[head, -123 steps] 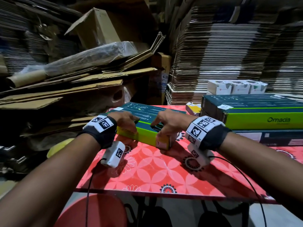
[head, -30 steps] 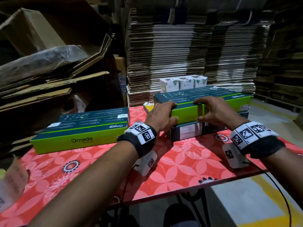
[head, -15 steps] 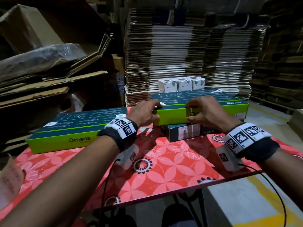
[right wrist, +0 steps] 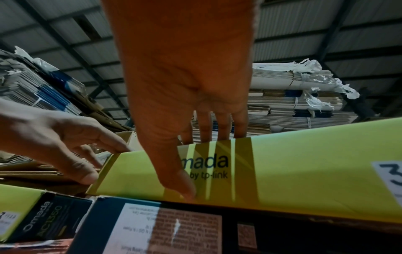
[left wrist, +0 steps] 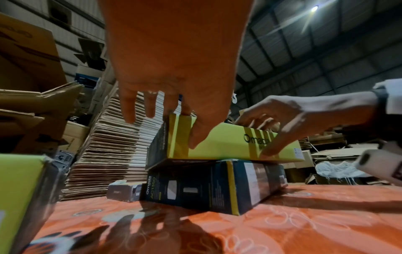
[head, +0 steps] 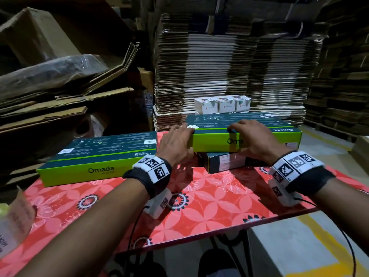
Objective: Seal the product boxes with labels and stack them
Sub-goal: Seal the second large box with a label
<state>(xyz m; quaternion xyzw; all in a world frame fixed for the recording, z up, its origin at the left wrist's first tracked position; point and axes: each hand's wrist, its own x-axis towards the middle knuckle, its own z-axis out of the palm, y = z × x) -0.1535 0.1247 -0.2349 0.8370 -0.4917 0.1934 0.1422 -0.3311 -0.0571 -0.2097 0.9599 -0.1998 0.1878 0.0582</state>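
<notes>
A green and teal Omada box (head: 269, 134) lies on top of a dark box (head: 225, 161) at the right of the red floral table (head: 209, 206). My left hand (head: 179, 140) grips its left front corner, thumb on the green face (left wrist: 215, 142) and a fingertip on top beside a white label (head: 192, 126). My right hand (head: 249, 136) grips the front middle, fingers over the top edge and thumb low on the green face (right wrist: 304, 180). The top box overhangs the dark box (left wrist: 206, 185) at the left. A second green box (head: 95, 156) lies flat further left.
A roll of labels (head: 14, 222) sits at the table's near left edge. Three small white boxes (head: 221, 104) stand behind the stack. Tall piles of flat cardboard (head: 229, 72) rise close behind the table, with loose cartons at the left. A small box (left wrist: 124, 190) lies behind the dark one.
Four seconds ago both hands were on the left green box. They have since moved to the stack's top box; over the last second my left hand slid from its top to the corner.
</notes>
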